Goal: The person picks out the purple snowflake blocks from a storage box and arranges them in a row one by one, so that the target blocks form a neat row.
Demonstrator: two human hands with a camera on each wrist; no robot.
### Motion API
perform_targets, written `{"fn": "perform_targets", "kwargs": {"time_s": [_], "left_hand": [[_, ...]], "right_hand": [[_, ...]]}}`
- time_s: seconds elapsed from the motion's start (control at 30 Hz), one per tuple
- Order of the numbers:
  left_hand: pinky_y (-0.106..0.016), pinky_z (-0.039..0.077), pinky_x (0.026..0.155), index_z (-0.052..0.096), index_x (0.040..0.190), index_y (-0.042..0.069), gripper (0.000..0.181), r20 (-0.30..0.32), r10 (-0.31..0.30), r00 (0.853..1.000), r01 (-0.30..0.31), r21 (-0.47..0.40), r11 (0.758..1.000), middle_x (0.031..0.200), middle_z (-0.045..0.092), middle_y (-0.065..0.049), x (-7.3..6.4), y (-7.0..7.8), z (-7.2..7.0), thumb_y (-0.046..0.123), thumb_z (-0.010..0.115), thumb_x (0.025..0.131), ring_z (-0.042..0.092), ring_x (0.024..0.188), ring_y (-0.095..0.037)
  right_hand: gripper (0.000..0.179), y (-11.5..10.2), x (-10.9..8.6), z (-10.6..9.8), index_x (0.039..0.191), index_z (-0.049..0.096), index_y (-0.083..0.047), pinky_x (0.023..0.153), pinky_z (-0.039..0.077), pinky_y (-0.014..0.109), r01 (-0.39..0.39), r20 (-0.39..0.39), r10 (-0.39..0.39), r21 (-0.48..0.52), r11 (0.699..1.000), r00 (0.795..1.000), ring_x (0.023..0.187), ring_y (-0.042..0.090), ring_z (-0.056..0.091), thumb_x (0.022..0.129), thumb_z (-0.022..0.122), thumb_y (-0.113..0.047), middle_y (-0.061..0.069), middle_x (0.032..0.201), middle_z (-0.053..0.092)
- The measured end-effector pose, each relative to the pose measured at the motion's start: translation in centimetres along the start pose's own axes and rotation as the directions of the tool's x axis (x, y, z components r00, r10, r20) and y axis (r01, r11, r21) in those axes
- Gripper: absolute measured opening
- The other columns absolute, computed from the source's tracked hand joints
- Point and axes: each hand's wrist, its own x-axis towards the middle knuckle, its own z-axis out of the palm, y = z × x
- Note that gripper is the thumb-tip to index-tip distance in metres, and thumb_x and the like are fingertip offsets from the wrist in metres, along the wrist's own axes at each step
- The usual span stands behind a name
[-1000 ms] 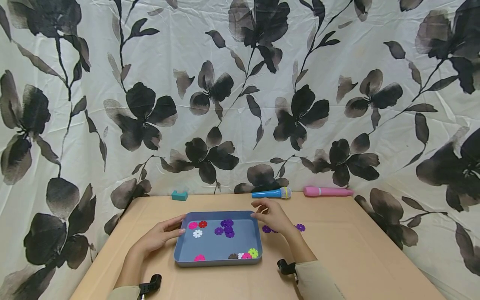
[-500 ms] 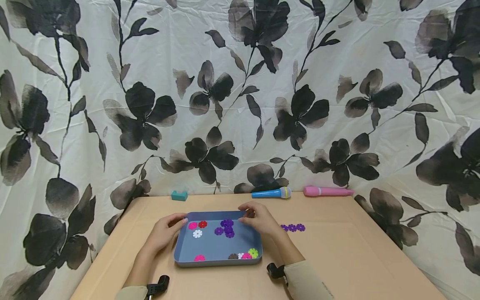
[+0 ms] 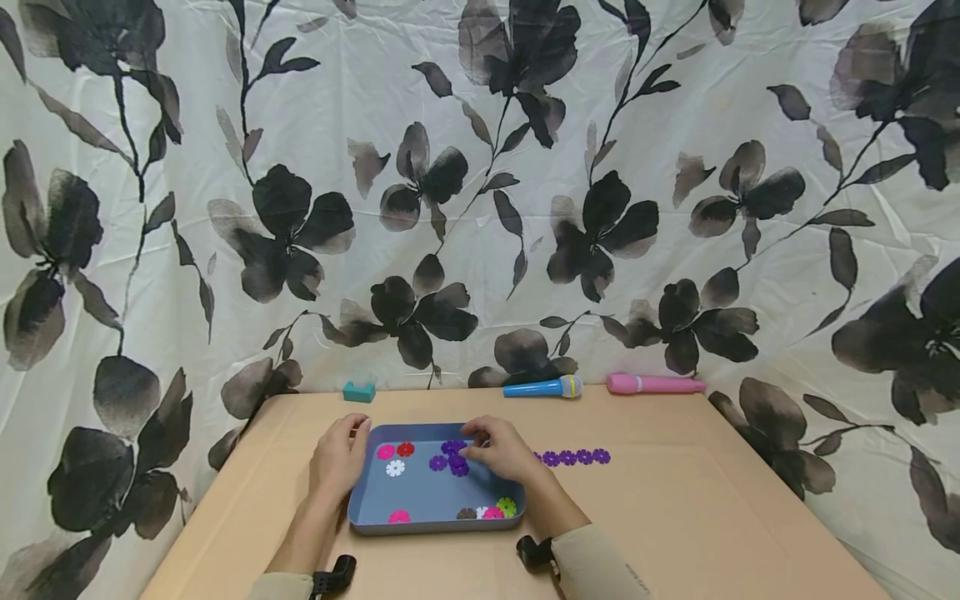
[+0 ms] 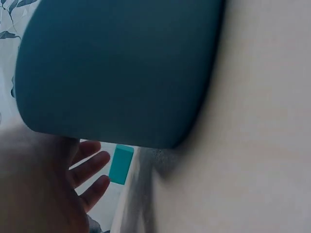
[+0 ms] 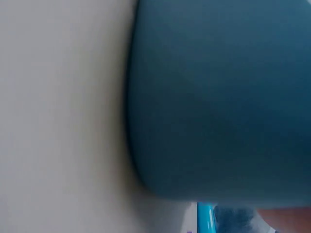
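A blue-grey tray (image 3: pixel 427 492) lies on the table with small flower-shaped discs in it. My right hand (image 3: pixel 498 450) reaches over its right rim, thumb and fingertips at a cluster of purple flower discs (image 3: pixel 454 460). A gap shows between thumb and index finger. My left hand (image 3: pixel 337 458) is beside the tray's left rim, fingers loosely bent and holding nothing; in the left wrist view its fingers (image 4: pixel 90 170) are spread apart. Right of the tray, several purple flower discs (image 3: pixel 567 457) lie in a row, partly hidden by the right hand. The tray's underside fills much of both wrist views.
Pink, red, white, brown and green discs (image 3: pixel 506 506) lie elsewhere in the tray. Along the table's (image 3: pixel 675 500) back edge are a teal block (image 3: pixel 359 392), a blue toy microphone (image 3: pixel 540 387) and a pink stick-like object (image 3: pixel 655 382). A floral cloth (image 3: pixel 420 250) hangs behind.
My right hand has moved left from the tray's right rim to the purple cluster, uncovering more of the row. My left hand has shifted right and turned more upright beside the tray.
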Motion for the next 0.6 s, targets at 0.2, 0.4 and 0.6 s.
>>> {"fn": "perform_targets", "kwargs": {"time_s": [0.2,0.4,0.6], "left_hand": [[-0.054,0.055,0.097,0.068,0.134,0.016,0.040,0.079,0.029,0.996,-0.026,-0.036,0.999,0.127,0.071,-0.009,-0.1,-0.3,0.5,0.043,0.057,0.107,0.068,0.114,-0.030],[-0.054,0.053,0.102,0.069,0.135,0.017,0.042,0.153,0.044,0.987,-0.039,-0.034,0.999,0.138,0.068,-0.011,-0.2,-0.1,0.5,0.040,0.069,0.101,0.067,0.119,-0.033],[-0.057,0.056,0.098,0.070,0.132,0.015,0.042,0.123,0.107,0.987,-0.119,0.094,0.988,0.131,0.071,-0.012,-0.4,0.3,0.2,0.039,0.073,0.098,0.070,0.116,-0.036]], "right_hand": [[0.031,-0.2,0.2,1.3,0.124,0.071,-0.001,0.070,0.051,0.023,-0.001,0.031,0.003,-0.053,0.999,1.000,0.091,0.015,0.061,0.095,0.076,-0.010,0.014,0.118,0.071],[0.026,0.1,0.4,2.3,0.121,0.074,-0.008,0.065,0.050,0.021,-0.038,0.066,0.046,-0.114,0.993,0.997,0.084,0.012,0.059,0.095,0.076,-0.012,0.006,0.107,0.071],[0.024,0.1,0.5,2.7,0.118,0.076,-0.010,0.069,0.050,0.022,-0.017,0.071,0.029,-0.164,0.986,0.997,0.082,0.010,0.057,0.094,0.077,-0.012,0.003,0.108,0.072]]}}
